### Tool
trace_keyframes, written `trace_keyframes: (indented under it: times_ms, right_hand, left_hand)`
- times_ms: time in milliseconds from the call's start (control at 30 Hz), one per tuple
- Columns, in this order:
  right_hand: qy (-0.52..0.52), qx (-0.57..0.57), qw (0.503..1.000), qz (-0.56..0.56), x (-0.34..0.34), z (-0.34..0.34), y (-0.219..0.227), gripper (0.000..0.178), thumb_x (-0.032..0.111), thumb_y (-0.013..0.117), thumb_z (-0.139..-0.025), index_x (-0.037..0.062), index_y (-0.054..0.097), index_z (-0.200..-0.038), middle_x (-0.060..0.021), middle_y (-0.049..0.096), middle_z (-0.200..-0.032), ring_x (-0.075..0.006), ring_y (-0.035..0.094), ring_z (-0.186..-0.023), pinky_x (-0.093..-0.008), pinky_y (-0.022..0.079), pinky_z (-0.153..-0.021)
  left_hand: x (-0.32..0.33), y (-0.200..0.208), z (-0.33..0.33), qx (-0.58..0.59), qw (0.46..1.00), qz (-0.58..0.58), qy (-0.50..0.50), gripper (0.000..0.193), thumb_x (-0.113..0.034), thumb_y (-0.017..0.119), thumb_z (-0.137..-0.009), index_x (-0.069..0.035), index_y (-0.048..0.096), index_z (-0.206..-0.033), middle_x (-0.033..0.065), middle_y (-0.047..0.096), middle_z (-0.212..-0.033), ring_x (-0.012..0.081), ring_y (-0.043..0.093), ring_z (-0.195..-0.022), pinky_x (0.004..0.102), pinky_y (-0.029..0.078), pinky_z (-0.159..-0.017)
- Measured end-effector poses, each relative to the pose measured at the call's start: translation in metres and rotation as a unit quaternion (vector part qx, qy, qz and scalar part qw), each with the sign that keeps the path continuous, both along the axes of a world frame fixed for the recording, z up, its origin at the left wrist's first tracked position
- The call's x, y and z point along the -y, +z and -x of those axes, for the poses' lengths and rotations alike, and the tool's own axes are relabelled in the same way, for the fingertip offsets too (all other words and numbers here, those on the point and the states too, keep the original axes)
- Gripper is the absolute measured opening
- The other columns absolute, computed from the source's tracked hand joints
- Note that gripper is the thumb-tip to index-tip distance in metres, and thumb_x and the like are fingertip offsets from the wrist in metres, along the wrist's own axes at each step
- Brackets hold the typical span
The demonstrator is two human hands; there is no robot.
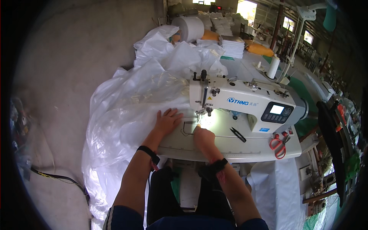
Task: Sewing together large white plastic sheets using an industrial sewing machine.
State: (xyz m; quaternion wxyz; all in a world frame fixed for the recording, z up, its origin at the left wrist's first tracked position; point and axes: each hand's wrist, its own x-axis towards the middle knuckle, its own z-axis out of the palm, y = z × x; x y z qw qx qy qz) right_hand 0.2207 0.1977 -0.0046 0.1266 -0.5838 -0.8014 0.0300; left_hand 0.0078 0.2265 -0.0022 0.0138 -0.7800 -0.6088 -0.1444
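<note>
A white sewing machine [234, 99] stands on a pale table, its lamp lighting the needle area brightly. My left hand [168, 121] lies with fingers spread on the edge of a large, shiny white plastic sheet [130, 99], left of the presser foot [199, 116]. Just in front of the foot, my right hand [204, 138] is closed, thumb and fingers pressed together. What it pinches, if anything, is hidden by the hand and the glare. Black thread snips [238, 135] lie to the right of that hand, and red-handled scissors [278, 147] rest near the table's right end.
The sheet spills over the table's left side to the concrete floor [57, 115]. Behind the machine are a thread cone [273, 68], a stack of folded white material [232, 48] and a big white roll [189, 28]. A black cable [63, 177] runs along the floor at left.
</note>
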Motion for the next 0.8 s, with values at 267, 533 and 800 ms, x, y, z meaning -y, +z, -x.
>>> trace_keyframes:
  times_ms: [267,533,800]
  right_hand:
    - [0.125,-0.294,0.945,0.074,0.081,-0.024,0.003,0.029,0.018,0.05,-0.094,0.0091,0.065,-0.117,-0.0124,0.067,-0.073,-0.0209,0.066,-0.058,-0.0337,0.05,-0.052]
    - [0.145,-0.364,0.786,0.478,0.171,-0.059,-0.043,0.031,0.02,0.053,-0.097,0.001,0.064,-0.118,-0.0041,0.063,-0.068,-0.0105,0.058,-0.056,-0.0262,0.048,-0.052]
    - [0.165,-0.365,0.742,0.538,0.144,0.037,-0.088,0.04,0.019,0.059,-0.092,0.0058,0.057,-0.13,-0.0038,0.067,-0.083,-0.0105,0.065,-0.071,-0.0257,0.049,-0.054]
  left_hand:
    - [0.012,-0.001,0.006,-0.041,0.997,0.033,0.062,0.054,-0.052,0.044,-0.095,-0.026,0.045,-0.142,0.0034,0.039,-0.15,0.0266,0.031,-0.141,0.0661,0.02,-0.109]
    - [0.134,0.003,0.117,-0.149,0.958,-0.227,0.097,0.04,-0.031,0.062,-0.082,-0.011,0.06,-0.117,0.0064,0.06,-0.121,0.0301,0.054,-0.117,0.0585,0.036,-0.102]
    - [0.129,-0.008,0.162,-0.121,0.98,-0.091,0.13,0.011,-0.011,0.054,-0.081,-0.005,0.062,-0.086,0.015,0.065,-0.089,0.0317,0.065,-0.086,0.045,0.054,-0.072]
